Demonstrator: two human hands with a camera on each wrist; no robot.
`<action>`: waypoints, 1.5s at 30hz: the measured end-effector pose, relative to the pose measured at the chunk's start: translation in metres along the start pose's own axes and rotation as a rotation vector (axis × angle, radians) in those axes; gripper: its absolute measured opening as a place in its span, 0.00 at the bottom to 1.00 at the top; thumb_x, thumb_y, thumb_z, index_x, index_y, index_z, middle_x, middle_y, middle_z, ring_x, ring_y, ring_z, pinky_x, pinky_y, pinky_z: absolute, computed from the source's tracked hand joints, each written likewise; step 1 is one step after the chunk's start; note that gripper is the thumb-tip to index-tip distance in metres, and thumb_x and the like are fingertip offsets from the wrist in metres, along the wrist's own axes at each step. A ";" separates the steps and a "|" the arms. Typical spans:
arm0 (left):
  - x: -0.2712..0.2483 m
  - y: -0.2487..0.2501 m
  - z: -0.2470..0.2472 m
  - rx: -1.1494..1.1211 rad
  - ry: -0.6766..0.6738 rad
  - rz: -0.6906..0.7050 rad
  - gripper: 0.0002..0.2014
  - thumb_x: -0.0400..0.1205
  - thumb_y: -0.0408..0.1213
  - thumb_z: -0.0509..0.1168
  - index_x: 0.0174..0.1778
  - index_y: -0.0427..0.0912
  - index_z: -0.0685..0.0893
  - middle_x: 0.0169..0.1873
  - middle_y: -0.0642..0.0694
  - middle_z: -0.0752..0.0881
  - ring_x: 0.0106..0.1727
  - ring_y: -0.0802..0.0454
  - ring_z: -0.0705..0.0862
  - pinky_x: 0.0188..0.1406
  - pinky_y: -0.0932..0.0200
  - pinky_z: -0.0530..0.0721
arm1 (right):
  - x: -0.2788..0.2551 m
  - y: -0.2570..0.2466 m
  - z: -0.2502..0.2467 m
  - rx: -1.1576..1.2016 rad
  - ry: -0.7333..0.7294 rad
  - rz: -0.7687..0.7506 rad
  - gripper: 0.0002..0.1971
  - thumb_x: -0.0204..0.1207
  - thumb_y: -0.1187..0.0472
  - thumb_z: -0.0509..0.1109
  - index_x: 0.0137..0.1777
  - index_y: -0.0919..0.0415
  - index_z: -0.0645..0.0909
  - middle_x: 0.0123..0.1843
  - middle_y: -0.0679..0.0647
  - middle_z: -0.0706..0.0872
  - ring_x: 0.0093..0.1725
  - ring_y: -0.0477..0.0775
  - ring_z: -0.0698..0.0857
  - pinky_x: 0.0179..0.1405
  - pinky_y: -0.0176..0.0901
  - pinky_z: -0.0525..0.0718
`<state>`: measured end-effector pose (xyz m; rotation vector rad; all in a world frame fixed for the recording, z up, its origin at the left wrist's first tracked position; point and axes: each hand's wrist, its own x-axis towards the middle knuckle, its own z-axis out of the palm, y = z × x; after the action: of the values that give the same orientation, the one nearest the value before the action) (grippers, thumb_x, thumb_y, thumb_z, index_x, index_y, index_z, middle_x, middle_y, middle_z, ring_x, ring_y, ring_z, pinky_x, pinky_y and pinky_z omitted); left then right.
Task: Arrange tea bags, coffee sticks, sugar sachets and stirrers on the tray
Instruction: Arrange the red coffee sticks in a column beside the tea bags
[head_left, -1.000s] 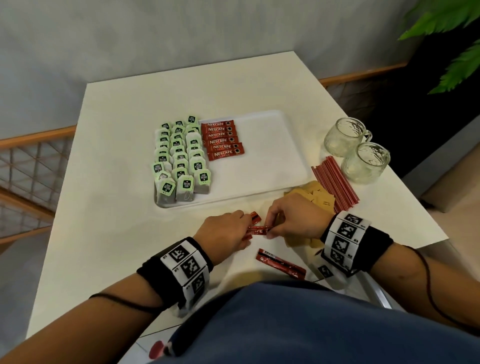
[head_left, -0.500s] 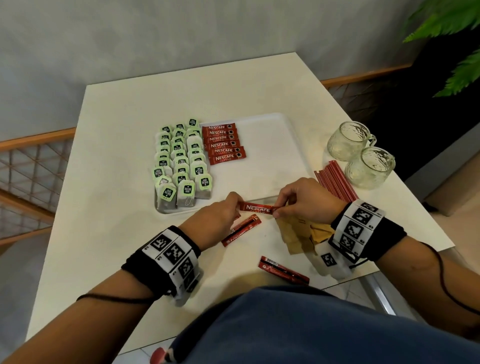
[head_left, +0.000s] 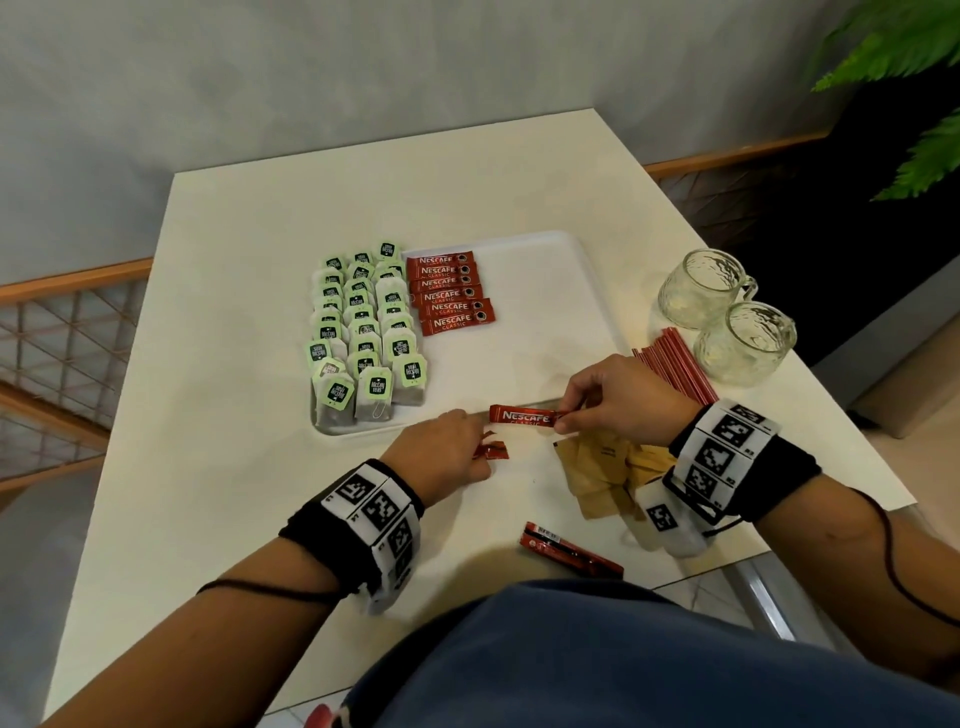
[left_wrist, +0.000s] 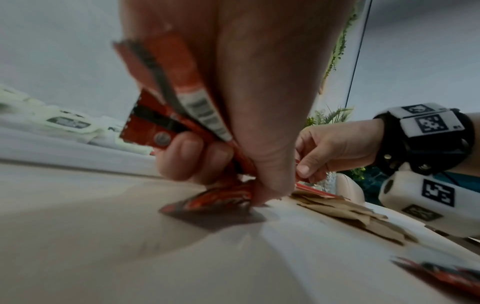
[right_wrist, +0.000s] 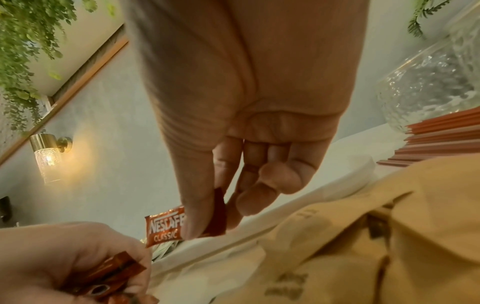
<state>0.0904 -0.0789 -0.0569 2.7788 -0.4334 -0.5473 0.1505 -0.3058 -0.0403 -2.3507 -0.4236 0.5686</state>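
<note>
Red coffee stick (head_left: 525, 416) now leaves the left hand (head_left: 441, 452), apparently, right hand (head_left: 618, 400) pinching.

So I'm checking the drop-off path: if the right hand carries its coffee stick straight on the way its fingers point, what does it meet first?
Probably the left hand, just beyond the stick's free end; depth is unclear.

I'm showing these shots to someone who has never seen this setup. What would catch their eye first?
Probably the right hand pinching a red coffee stick by its end above the tray's near edge, while the left hand grips more sticks just beside it. Next, the tray's left side: rows of green-tagged tea bags next to a neat column of coffee sticks.
</note>
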 end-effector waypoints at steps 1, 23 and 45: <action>0.000 -0.001 -0.003 0.011 0.005 -0.018 0.18 0.84 0.47 0.62 0.63 0.39 0.75 0.54 0.40 0.82 0.55 0.41 0.82 0.46 0.52 0.75 | 0.001 0.001 0.000 0.011 0.004 0.003 0.07 0.64 0.57 0.84 0.40 0.56 0.91 0.35 0.44 0.88 0.34 0.38 0.82 0.32 0.22 0.74; 0.009 -0.033 -0.051 -0.924 0.368 -0.318 0.12 0.82 0.49 0.69 0.38 0.45 0.81 0.25 0.47 0.79 0.17 0.56 0.73 0.13 0.68 0.67 | 0.069 -0.038 -0.011 0.465 0.079 0.030 0.04 0.76 0.67 0.74 0.49 0.67 0.87 0.34 0.58 0.87 0.29 0.48 0.83 0.30 0.38 0.85; 0.025 -0.075 -0.071 -1.063 0.475 -0.418 0.07 0.82 0.39 0.63 0.48 0.41 0.83 0.37 0.50 0.92 0.24 0.57 0.72 0.28 0.57 0.72 | 0.137 -0.033 0.014 0.221 0.229 0.242 0.09 0.72 0.57 0.78 0.38 0.59 0.83 0.37 0.55 0.91 0.31 0.50 0.85 0.41 0.47 0.87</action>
<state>0.1591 -0.0036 -0.0264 1.8309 0.4448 -0.0981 0.2550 -0.2143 -0.0661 -2.2319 0.0282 0.4239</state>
